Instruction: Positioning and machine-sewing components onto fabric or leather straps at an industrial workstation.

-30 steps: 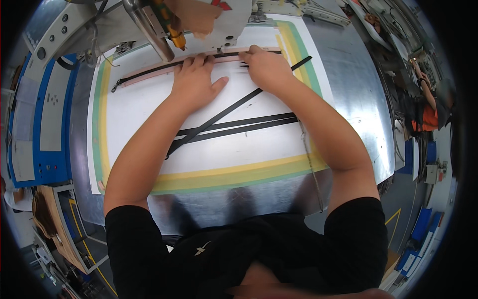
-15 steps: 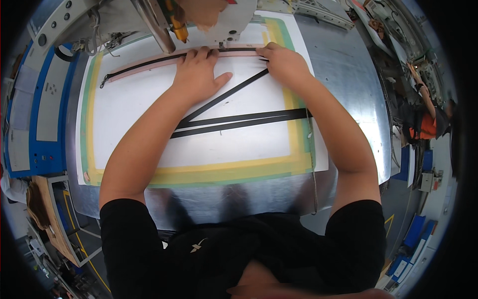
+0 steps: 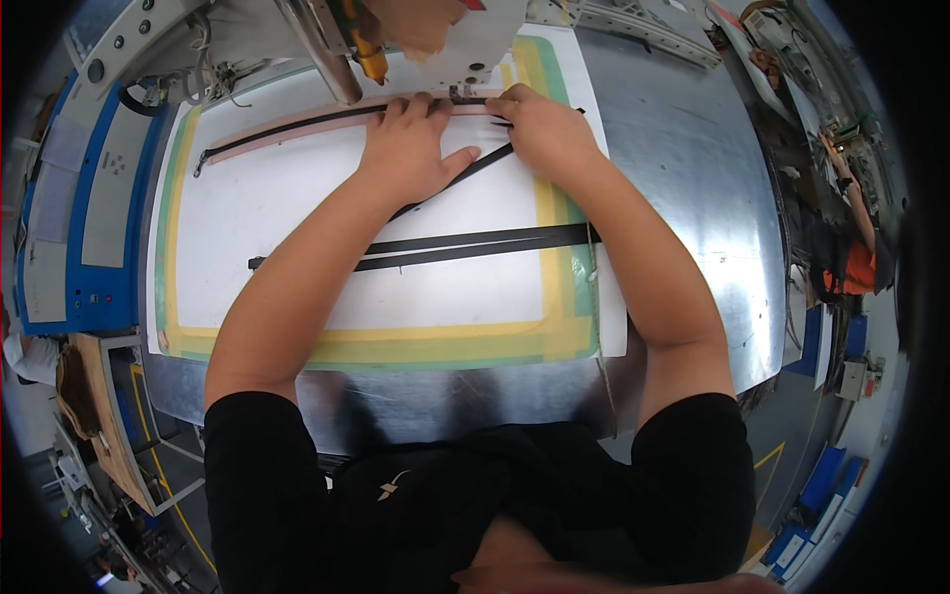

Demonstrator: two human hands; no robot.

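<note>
My left hand [image 3: 408,148] lies with fingers spread on a narrow black strip [image 3: 287,124] along a pinkish band [image 3: 233,148]. A small metal piece [image 3: 201,163] sits at the strip's left end. Thumb and fingers of my right hand [image 3: 544,129] close on the strip's right part. A dark pointed tip shows under that hand; I cannot tell what it belongs to. Below, more lengths of black strip [image 3: 465,241] cross the white sheet [image 3: 267,218], one slanting up to my right hand. My left forearm covers part of them.
Green and yellow tape [image 3: 435,342] borders the sheet on a metal table [image 3: 673,198]. Close above my hands hang a metal tube [image 3: 332,64], a yellow-orange nozzle [image 3: 373,64] and a machine head [image 3: 475,49]. A blue cabinet [image 3: 99,218] stands left; another person's arm [image 3: 851,193] shows far right.
The sheet has slid a little left on the table, with the strips and my right hand. My hands are closer together. The left end of the lower strips has come into sight.
</note>
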